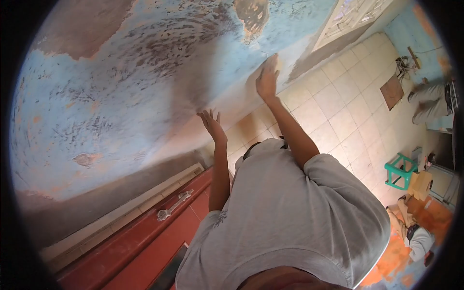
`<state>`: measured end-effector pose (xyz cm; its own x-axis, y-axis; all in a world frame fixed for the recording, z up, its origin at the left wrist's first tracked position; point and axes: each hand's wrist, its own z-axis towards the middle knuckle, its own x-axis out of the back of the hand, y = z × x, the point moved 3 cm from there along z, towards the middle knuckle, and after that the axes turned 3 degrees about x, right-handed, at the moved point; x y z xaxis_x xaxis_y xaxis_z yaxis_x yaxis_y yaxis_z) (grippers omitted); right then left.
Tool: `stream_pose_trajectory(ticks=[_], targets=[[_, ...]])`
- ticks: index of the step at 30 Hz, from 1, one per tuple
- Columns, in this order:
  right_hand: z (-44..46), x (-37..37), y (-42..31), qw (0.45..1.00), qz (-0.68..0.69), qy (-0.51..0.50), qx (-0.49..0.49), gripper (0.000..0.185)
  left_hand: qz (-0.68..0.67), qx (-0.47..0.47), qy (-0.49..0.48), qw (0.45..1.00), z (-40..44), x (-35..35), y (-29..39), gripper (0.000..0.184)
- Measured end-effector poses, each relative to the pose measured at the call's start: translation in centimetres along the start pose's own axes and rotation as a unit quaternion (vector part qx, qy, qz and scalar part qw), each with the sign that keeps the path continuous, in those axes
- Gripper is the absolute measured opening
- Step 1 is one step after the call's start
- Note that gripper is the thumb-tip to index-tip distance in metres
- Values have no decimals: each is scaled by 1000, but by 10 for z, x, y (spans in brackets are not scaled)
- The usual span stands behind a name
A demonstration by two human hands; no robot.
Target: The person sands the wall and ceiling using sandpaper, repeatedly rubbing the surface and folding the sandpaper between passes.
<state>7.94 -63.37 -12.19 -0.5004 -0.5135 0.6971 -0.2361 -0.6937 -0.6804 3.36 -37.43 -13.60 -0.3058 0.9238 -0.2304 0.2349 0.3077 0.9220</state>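
Observation:
The wall (121,121) in front of me has patchy light-blue paint, scraped dark marks and bare grey-brown areas. My left hand (211,124) is raised close to its lower part, fingers spread, holding nothing. Farther to the right, my right hand (267,82) lies against the wall or just off it, below a peeled patch (251,17). A flat tan edge shows at its fingertips; I cannot make out what it is. A soft shadow falls on the wall between the hands.
A red door (193,212) with a metal handle (174,205) is at lower left. Pale tiles (328,111) extend right, under a window grille (348,19). A green stool (401,170), a brown board (391,92) and two other people (432,104) (420,239) are at right.

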Motion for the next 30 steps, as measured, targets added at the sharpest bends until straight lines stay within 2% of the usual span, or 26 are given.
stream_pose_trajectory(ticks=[1,2,4,5,6,8,10,12,13,18,20,22,24,26,27,28,30], targets=[[-12,-32,8,996,-76,16,46,82,8,-7,5,1000,1,-4,-1,88],[-17,-30,-3,996,-76,19,47,82,6,-9,4,1000,2,-10,-1,88],[-46,-28,-25,991,-64,-111,27,83,14,3,19,1000,1,-10,-4,89],[-40,-27,-16,991,-101,-65,63,84,17,2,19,1000,3,-7,-4,89],[-26,-23,-7,991,-99,-66,63,84,5,-4,14,1000,5,-3,-3,90],[1,-5,6,999,-44,11,6,88,-11,-10,12,1000,4,0,-1,90],[-18,-11,-8,1000,-28,-8,5,90,11,-6,8,1000,0,1,1,87],[-44,-27,-25,995,-42,-64,55,90,16,-4,13,1000,-4,-7,0,86],[-44,-23,-28,997,-3,-22,73,70,24,0,19,1000,-5,-6,1,85],[-10,1,-7,999,-18,36,15,69,9,-17,10,1000,-2,6,1,83],[-31,-23,-17,993,-74,2,89,70,20,-16,7,1000,-6,1,3,82],[-35,-19,-20,994,-63,1,91,71,34,7,16,999,-7,-2,3,83],[-23,-8,-20,995,-51,-3,90,72,31,-8,11,999,-2,5,4,83],[9,8,1,997,-13,70,14,72,20,-16,9,1000,-2,5,2,83],[7,-4,9,1000,-22,15,4,72,33,-9,5,999,-5,4,1,83],[-7,-13,6,1000,-22,15,4,72,48,-4,1,999,-5,4,2,84],[-39,-23,-23,992,4,17,121,74,52,7,-4,999,-2,-1,-6,84]])
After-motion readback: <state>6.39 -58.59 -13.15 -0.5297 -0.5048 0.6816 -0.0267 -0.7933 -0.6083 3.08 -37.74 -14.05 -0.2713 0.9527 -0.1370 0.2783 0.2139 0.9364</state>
